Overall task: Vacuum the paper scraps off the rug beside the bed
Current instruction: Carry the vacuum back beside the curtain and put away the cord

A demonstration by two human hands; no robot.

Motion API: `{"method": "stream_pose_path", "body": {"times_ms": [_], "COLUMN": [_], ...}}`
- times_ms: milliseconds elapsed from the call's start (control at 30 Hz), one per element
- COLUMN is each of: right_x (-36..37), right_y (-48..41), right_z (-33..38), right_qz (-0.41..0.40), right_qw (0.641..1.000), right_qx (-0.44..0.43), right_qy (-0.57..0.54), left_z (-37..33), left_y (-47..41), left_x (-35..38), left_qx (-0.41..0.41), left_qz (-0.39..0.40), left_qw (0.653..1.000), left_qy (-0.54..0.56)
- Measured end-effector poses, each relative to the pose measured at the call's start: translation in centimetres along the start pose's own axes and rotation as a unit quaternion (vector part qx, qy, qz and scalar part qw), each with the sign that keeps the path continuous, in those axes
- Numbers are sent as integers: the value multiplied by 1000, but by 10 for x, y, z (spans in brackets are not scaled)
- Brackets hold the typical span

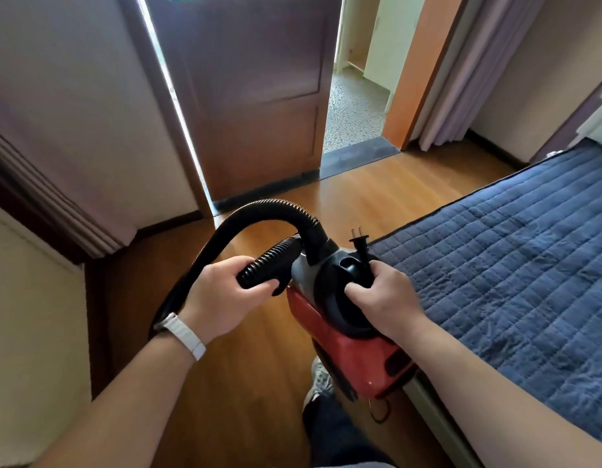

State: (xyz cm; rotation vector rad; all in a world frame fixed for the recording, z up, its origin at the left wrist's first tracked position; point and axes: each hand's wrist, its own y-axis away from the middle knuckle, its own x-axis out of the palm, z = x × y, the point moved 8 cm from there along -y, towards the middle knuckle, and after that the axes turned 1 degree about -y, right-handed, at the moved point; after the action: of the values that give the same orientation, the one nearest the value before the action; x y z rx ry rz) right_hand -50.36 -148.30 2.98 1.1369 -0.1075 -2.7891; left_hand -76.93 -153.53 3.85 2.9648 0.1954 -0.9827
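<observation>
Your left hand [222,295] is curled round the loose end of the black hose [259,211], thumb on top, fingers wrapped underneath. A white band [184,336] sits on that wrist. The hose loops up and over and joins the front of the vacuum [346,346].

Your right hand [384,298] grips the black handle on top of the vacuum, fingers closed about it. The plug [358,239] stands upright just above those fingers, prongs up; whether they pinch its cord cannot be told.

The vacuum, red body, hangs in the air over the wood floor [377,204], just beside the edge of the bed [512,258], which has a blue quilted cover. Your shoe [321,376] shows below it. Ahead, the brown door [259,96] stands open.
</observation>
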Motion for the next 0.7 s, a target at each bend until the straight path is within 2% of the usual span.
{"method": "stream_pose_path", "body": {"times_ms": [333,467,700], "right_x": [4,-17,-52], "right_y": [-185,-257,-349], "right_z": [-10,0,13], "right_qz": [32,30,5], "right_qw": [999,999,1000], "right_qx": [22,13,14], "right_qy": [-21,-25,0], "left_z": [7,-8,-24], "left_y": [-186,-260,-360], "left_x": [30,32,40], "left_qx": [-61,-56,-35], "left_qz": [22,4,22], "left_qw": [998,998,998], "left_qy": [-25,-42,-39]}}
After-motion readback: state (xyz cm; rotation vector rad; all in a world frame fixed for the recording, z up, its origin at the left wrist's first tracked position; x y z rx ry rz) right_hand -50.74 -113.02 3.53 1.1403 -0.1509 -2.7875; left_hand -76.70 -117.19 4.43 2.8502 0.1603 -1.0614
